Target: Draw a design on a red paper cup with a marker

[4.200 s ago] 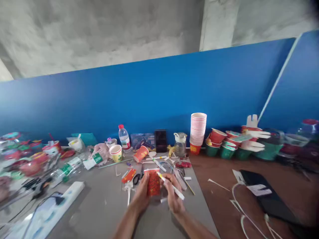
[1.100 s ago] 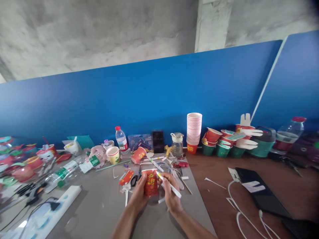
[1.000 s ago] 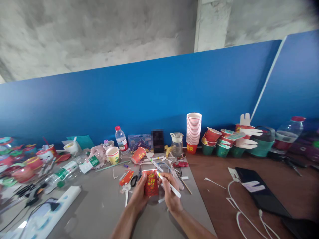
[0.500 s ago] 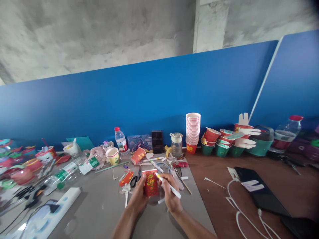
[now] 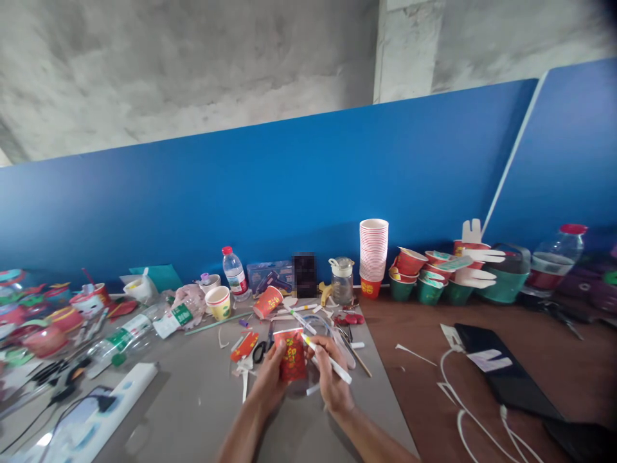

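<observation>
A: What is our left hand [image 5: 270, 376] doing?

B: Its grip wraps the side of a red paper cup with gold print [image 5: 295, 365], thumb laid along the wall.

A: And our right hand [image 5: 333, 381]?

B: There our grip is pinched narrow, pencil-fashion, around a slim white marker with a yellow band near its tip [image 5: 340, 371].

A: Where do we have the cup, and how does it point?

B: We hold it between our hands, over the grey bench [image 5: 202, 402]. Its white rim is uppermost in our view, its long axis close to upright. The marker slants, tip up and left at the cup's right edge near the rim, tail down and right. We cannot tell whether the tip touches.

A: Can we read anything?

B: We see gold characters on the cup, too small to read surely. The label on the clear plastic bottle with a red cap [image 5: 238, 281] is illegible to us too.
</observation>
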`<act>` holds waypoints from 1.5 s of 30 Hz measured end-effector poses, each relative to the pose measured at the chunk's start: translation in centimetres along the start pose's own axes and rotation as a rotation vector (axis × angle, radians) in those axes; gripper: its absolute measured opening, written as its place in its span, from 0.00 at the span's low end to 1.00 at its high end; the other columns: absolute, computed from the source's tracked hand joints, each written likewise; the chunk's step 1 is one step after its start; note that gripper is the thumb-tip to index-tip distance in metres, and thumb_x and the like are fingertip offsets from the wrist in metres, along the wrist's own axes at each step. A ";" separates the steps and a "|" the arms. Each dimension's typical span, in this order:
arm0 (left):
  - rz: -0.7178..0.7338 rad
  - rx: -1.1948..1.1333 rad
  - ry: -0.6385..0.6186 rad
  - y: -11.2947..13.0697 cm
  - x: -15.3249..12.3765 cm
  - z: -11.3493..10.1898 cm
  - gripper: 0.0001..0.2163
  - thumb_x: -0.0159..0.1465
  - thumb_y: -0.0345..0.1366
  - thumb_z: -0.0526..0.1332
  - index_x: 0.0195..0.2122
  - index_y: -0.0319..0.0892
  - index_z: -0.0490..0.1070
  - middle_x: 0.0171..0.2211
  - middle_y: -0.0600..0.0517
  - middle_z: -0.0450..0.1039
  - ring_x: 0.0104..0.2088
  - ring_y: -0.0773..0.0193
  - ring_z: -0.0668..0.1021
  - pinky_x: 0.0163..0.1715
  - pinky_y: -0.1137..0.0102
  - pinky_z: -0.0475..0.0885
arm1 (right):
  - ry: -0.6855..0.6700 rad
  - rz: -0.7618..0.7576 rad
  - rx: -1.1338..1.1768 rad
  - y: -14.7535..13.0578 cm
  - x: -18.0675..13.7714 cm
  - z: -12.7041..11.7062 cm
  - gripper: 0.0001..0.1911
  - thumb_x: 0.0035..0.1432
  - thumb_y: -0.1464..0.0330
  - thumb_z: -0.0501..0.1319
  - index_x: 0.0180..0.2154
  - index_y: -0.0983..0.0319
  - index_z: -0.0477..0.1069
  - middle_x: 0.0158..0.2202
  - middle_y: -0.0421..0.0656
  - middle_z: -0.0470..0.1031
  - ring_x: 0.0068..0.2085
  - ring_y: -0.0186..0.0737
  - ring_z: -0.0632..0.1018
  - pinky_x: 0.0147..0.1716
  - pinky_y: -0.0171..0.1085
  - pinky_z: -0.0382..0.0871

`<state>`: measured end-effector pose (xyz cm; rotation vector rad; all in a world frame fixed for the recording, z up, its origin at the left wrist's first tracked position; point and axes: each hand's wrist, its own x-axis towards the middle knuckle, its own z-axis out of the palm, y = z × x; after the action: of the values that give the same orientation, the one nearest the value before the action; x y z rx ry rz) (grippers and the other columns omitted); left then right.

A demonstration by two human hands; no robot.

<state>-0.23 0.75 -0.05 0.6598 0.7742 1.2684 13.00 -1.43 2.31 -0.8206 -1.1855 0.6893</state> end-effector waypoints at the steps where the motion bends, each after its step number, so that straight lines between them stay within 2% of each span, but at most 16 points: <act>1: -0.006 -0.002 -0.007 0.0 0.0 0.0 0.15 0.55 0.42 0.64 0.39 0.37 0.70 0.30 0.48 0.77 0.31 0.60 0.79 0.34 0.68 0.74 | 0.010 -0.005 -0.004 -0.1 0.1 0.0 0.11 0.58 0.64 0.52 0.32 0.61 0.70 0.24 0.39 0.70 0.26 0.35 0.71 0.25 0.33 0.67; 11: -0.037 -0.035 0.000 0.1 0.0 0.0 0.16 0.54 0.42 0.64 0.40 0.37 0.71 0.32 0.47 0.77 0.34 0.59 0.79 0.34 0.69 0.74 | 0.014 -0.013 -0.063 0.3 0.3 0.0 0.11 0.58 0.65 0.52 0.32 0.61 0.70 0.25 0.39 0.71 0.26 0.36 0.72 0.25 0.34 0.67; 16: -0.033 -0.028 0.008 0.2 0.1 0.0 0.16 0.54 0.41 0.65 0.39 0.36 0.71 0.32 0.47 0.77 0.31 0.60 0.79 0.33 0.69 0.74 | 0.003 -0.031 -0.051 0.0 0.2 -0.1 0.11 0.58 0.66 0.51 0.30 0.61 0.70 0.23 0.39 0.69 0.25 0.35 0.71 0.23 0.33 0.66; 21: -0.014 -0.024 -0.021 0.2 0.0 0.0 0.15 0.56 0.41 0.64 0.41 0.37 0.70 0.34 0.47 0.77 0.34 0.59 0.79 0.36 0.67 0.74 | -0.032 -0.004 -0.038 0.1 0.1 0.0 0.10 0.58 0.66 0.51 0.32 0.61 0.69 0.24 0.39 0.70 0.25 0.35 0.71 0.23 0.32 0.66; 28: -0.025 -0.023 -0.034 0.3 -0.1 0.2 0.16 0.56 0.42 0.64 0.41 0.37 0.70 0.33 0.46 0.77 0.32 0.60 0.79 0.34 0.68 0.74 | 0.040 -0.017 -0.074 -0.8 0.6 -0.2 0.11 0.57 0.65 0.52 0.28 0.61 0.69 0.22 0.39 0.69 0.24 0.35 0.70 0.22 0.32 0.66; 35: 0.032 -0.002 -0.018 0.1 -0.2 0.4 0.19 0.52 0.46 0.65 0.39 0.37 0.71 0.31 0.47 0.76 0.32 0.60 0.78 0.36 0.69 0.73 | -0.040 0.022 -0.025 -0.1 0.0 -0.2 0.11 0.58 0.64 0.51 0.31 0.61 0.70 0.24 0.40 0.70 0.26 0.35 0.71 0.25 0.33 0.66; 45: 0.014 0.023 -0.024 0.7 -0.6 0.8 0.16 0.53 0.42 0.66 0.39 0.40 0.71 0.30 0.50 0.76 0.31 0.63 0.78 0.30 0.74 0.70 | 0.012 -0.004 -0.041 0.2 0.1 -0.1 0.10 0.59 0.65 0.51 0.33 0.60 0.69 0.25 0.39 0.70 0.26 0.35 0.71 0.25 0.33 0.67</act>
<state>-0.05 0.27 1.12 0.6990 0.7665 1.2636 13.07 -1.25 2.16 -0.8555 -1.1935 0.6584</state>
